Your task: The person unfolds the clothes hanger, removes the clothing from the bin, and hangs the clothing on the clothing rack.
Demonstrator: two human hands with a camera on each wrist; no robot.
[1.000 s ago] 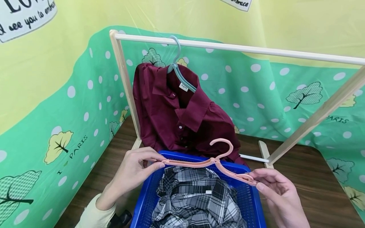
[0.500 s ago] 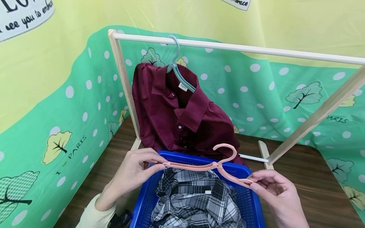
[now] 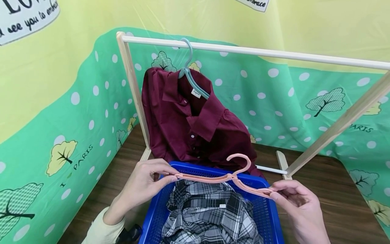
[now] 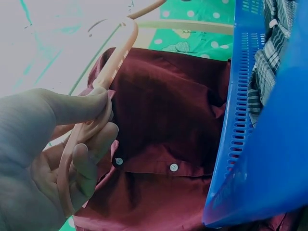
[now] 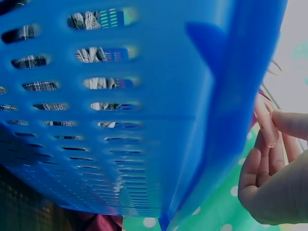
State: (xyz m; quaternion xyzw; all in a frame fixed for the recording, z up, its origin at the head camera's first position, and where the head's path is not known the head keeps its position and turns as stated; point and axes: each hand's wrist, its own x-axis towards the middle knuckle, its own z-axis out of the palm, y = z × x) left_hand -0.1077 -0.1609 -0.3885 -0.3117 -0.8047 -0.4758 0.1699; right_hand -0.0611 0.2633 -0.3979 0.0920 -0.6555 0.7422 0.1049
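Observation:
A pink plastic clothes hanger (image 3: 207,178) is held level over the far part of a blue basket (image 3: 275,220), its hook curving up and to the left. My left hand (image 3: 149,181) pinches one end between thumb and fingers; in the left wrist view that hand (image 4: 62,139) grips the looped arm. My right hand (image 3: 300,205) pinches the opposite end, and in the right wrist view it (image 5: 279,168) shows beside the basket's rim. Inside the basket lies a crumpled black, grey and white plaid shirt (image 3: 213,213) with a small white label at its collar.
Behind the basket stands a rack with a white rail (image 3: 274,53) and wooden legs (image 3: 338,128). A maroon shirt (image 3: 225,135) hangs from it on a teal hanger (image 3: 192,81). Patterned green and yellow cloth (image 3: 103,71) encloses the dark wooden tabletop (image 3: 332,193).
The pink hanger's hook has dropped a little and shifted slightly right since one second ago. Both hands keep their hold on its ends, the right hand moving only slightly.

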